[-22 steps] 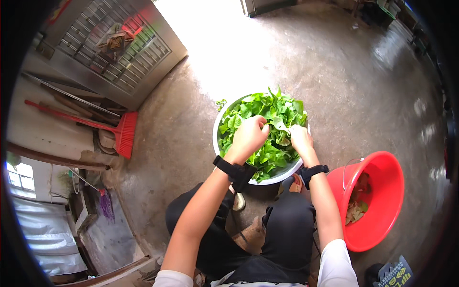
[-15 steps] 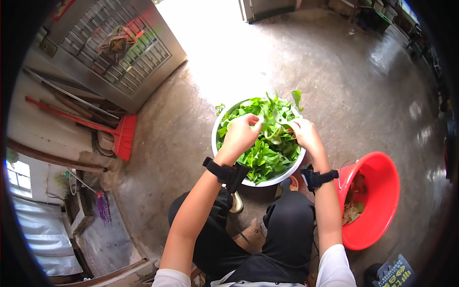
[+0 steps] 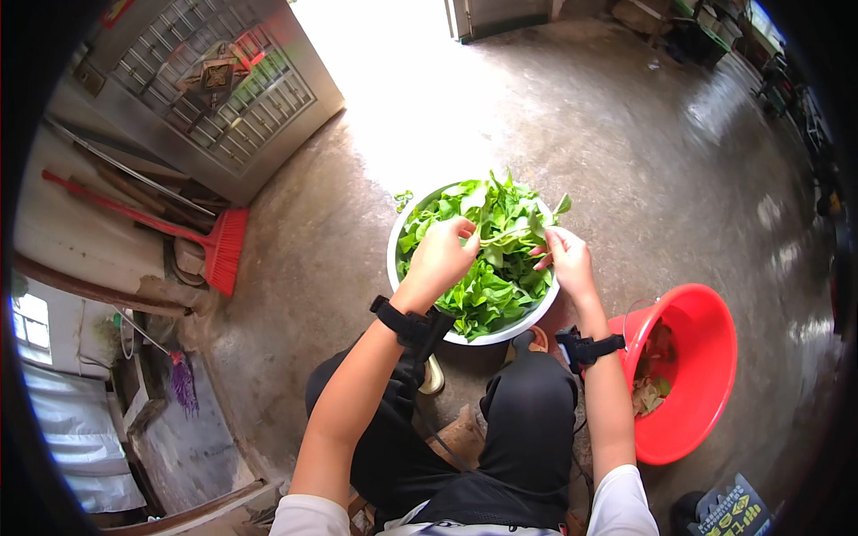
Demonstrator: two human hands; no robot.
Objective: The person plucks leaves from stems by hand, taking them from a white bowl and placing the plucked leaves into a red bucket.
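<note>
A round white basin (image 3: 393, 268) heaped with leafy greens (image 3: 487, 299) stands on the floor before my knees. Over the heap, a pale green leafy stem (image 3: 509, 235) stretches between my two hands. My left hand (image 3: 442, 256) pinches one end of it, thumb against forefinger. At the other end, my right hand (image 3: 569, 259) grips the stem near its leaves by thumb and forefinger, the other fingers loosely curled. Both hands are above the basin's contents, the right one close to the right rim. Black straps circle both wrists.
To my right a red bucket (image 3: 706, 384) leans, with wilted leaf scraps (image 3: 651, 393) inside. A red broom (image 3: 225, 250) rests by the left wall, near a metal door (image 3: 214, 89). A purple mop (image 3: 184, 384) hangs farther down on the left. A printed bag (image 3: 737, 509) lies lower right.
The stem now runs stretched across between my hands, where leaves were bunched before. My right hand has turned slightly, its fingers showing more. The whole view has shifted a little.
</note>
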